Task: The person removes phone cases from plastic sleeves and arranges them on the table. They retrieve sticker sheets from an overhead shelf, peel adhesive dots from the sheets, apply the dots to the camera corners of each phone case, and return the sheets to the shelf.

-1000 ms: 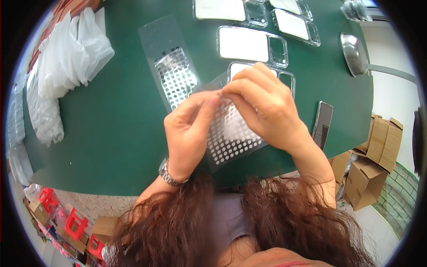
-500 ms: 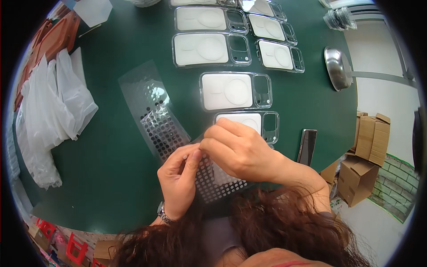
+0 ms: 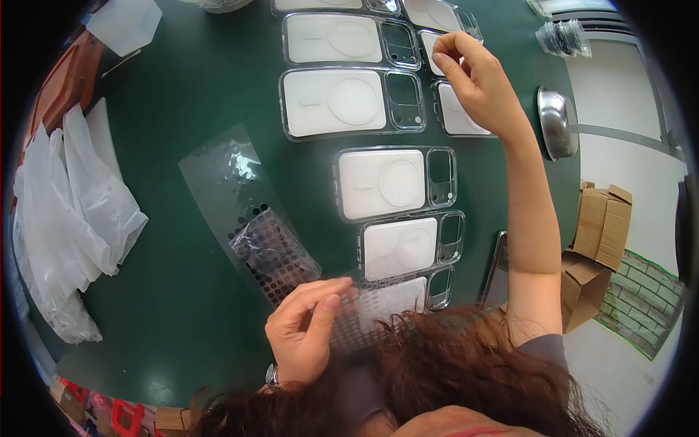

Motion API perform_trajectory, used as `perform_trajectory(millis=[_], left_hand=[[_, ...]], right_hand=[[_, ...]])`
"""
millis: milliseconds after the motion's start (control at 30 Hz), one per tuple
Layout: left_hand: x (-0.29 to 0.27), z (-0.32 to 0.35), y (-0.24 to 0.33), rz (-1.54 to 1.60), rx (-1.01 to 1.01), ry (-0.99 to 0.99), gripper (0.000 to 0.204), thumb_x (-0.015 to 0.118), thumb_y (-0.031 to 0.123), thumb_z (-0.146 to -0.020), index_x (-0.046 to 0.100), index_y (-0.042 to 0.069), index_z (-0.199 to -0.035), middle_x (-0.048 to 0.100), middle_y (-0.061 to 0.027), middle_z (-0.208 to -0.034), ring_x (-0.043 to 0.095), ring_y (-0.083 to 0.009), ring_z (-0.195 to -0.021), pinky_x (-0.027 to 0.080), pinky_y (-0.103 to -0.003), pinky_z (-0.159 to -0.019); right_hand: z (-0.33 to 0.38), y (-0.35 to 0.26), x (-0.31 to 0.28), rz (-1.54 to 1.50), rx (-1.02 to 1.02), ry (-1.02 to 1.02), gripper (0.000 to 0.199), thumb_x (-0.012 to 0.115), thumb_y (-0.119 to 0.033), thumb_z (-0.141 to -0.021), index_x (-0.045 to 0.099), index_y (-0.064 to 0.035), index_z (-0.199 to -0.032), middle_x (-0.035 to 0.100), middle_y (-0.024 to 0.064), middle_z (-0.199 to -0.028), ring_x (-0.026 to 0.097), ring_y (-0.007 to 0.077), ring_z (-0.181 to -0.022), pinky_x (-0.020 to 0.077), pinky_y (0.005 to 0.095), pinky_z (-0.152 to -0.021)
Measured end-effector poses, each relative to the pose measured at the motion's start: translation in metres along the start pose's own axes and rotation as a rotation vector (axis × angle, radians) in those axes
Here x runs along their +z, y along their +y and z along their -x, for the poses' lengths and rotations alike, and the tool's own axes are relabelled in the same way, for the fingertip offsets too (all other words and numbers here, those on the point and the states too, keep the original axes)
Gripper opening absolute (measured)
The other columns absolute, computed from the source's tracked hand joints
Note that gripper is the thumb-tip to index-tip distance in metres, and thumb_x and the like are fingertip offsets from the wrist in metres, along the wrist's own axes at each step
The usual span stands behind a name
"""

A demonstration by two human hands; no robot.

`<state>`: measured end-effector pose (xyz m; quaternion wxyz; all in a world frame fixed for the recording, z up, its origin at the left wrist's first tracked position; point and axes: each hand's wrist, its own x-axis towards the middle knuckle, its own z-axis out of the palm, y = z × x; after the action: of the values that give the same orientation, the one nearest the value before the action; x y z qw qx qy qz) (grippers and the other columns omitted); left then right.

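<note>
My left hand (image 3: 302, 331) pinches the edge of a clear sheet of small round dot stickers (image 3: 349, 324) near the table's front. Through that sheet shows a clear phone case with a white panel (image 3: 397, 295). My right hand (image 3: 477, 84) is stretched far out above the right column of cases, thumb and fingertips brought together; whatever is between them is too small to make out. Beneath it, the hand partly covers two cases, one of them a case with a white panel (image 3: 456, 116). A middle column holds more cases, including a case with a ring mark (image 3: 382, 182).
Left of the cases lie a clear film strip (image 3: 218, 164) and a small bag with dark dots (image 3: 273, 251). White plastic bags (image 3: 80, 218) and an orange-brown crate (image 3: 65, 80) line the left edge. At right are a steel bowl (image 3: 557, 124), a dark phone-like slab (image 3: 495, 271) and cardboard boxes (image 3: 604, 226).
My right hand has left the sticker sheet beside my left hand and reached forward and right over the far cases. My left hand stays at the sheet, slightly nearer the body.
</note>
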<state>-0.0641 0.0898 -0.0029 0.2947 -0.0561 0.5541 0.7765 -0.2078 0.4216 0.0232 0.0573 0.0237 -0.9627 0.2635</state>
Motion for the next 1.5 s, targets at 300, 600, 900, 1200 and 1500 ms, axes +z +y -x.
perform_trajectory(millis=[300,600,900,1200,1500], left_hand=[[-0.008,-0.001,-0.004,-0.085,0.044,-0.032,0.018,0.058,-0.003,-0.095,0.068,-0.006,-0.109,0.067,-0.0203,-0.11,0.068,-0.0229,-0.095,0.059,-0.031,-0.08],[-0.007,-0.002,-0.002,-0.058,0.031,-0.033,0.017,0.057,-0.004,-0.095,0.068,-0.007,-0.108,0.067,-0.0208,-0.111,0.068,-0.0229,-0.096,0.06,-0.032,-0.079],[-0.006,-0.002,-0.001,-0.012,0.014,-0.014,0.017,0.057,0.0,-0.096,0.067,-0.007,-0.108,0.067,-0.0199,-0.11,0.068,-0.0219,-0.096,0.058,-0.032,-0.081],[-0.007,0.007,0.003,0.091,-0.121,0.083,0.023,0.051,0.008,-0.102,0.061,-0.007,-0.115,0.07,-0.0173,-0.108,0.067,-0.0179,-0.097,0.054,-0.03,-0.088],[-0.01,-0.001,-0.001,0.364,-0.113,0.09,0.023,0.053,0.007,-0.101,0.057,-0.006,-0.119,0.068,-0.0203,-0.113,0.068,-0.0212,-0.1,0.055,-0.033,-0.089]], right_hand=[[-0.016,0.009,0.014,0.085,-0.074,-0.108,0.013,0.056,-0.012,-0.098,0.055,0.0011,-0.1,0.055,0.0072,-0.084,0.048,0.0158,-0.075,0.0421,0.0289,-0.068],[-0.021,0.001,0.01,0.129,-0.054,-0.191,0.012,0.058,-0.012,-0.096,0.054,0.0001,-0.099,0.053,0.0078,-0.083,0.047,0.0169,-0.072,0.0415,0.0293,-0.066],[-0.025,-0.006,0.007,0.162,0.033,-0.175,0.011,0.059,-0.011,-0.095,0.06,-0.0007,-0.096,0.058,0.0058,-0.079,0.051,0.0133,-0.071,0.0416,0.0282,-0.062],[0.012,-0.003,0.02,0.216,-0.191,0.005,0.024,0.055,-0.004,-0.09,0.069,-0.0023,-0.109,0.062,0.0116,-0.098,0.059,0.0305,-0.097,0.0479,0.0375,-0.087],[0.054,-0.085,0.02,0.047,-0.117,0.068,0.027,0.062,-0.004,-0.088,0.069,-0.0064,-0.114,0.065,0.0072,-0.105,0.058,0.0214,-0.088,0.0463,0.0296,-0.074]])
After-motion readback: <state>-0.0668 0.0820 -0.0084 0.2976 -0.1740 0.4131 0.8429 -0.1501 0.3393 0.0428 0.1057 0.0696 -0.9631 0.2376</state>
